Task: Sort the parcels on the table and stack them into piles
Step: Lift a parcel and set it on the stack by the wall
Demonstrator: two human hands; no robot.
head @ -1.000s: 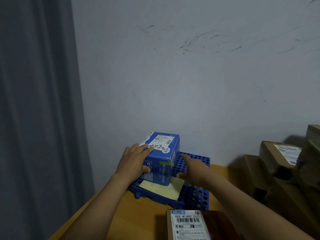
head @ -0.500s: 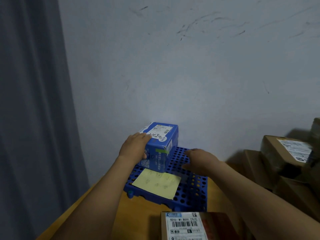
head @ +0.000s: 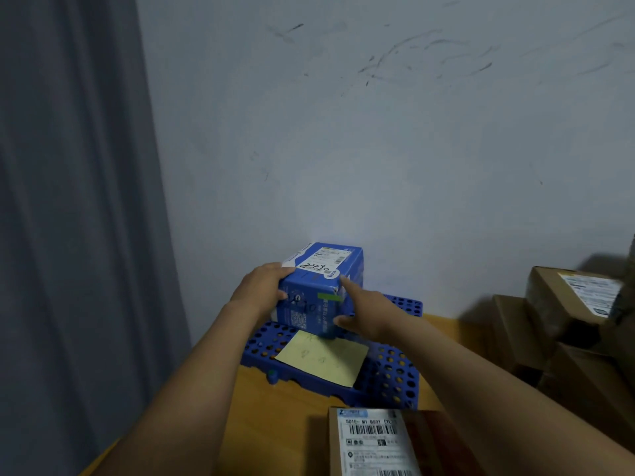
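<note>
A blue parcel box [head: 318, 297] with a white label on top stands on a blue perforated plastic pallet [head: 395, 376] at the back of the wooden table, close to the wall. My left hand [head: 261, 290] grips its left side, thumb on the front face. My right hand [head: 364, 310] holds the box's right front corner between thumb and outstretched fingers. A pale yellow paper sheet [head: 323, 360] lies on the pallet in front of the box.
A brown parcel [head: 371, 441] with a barcode label lies at the near table edge. Several brown cardboard boxes [head: 563, 314] are piled at the right. A grey curtain [head: 75, 235] hangs at the left; the wall is right behind the pallet.
My right hand has come off the pallet and now holds the blue box's right side. The left hand stays on the box, which sits slightly farther back.
</note>
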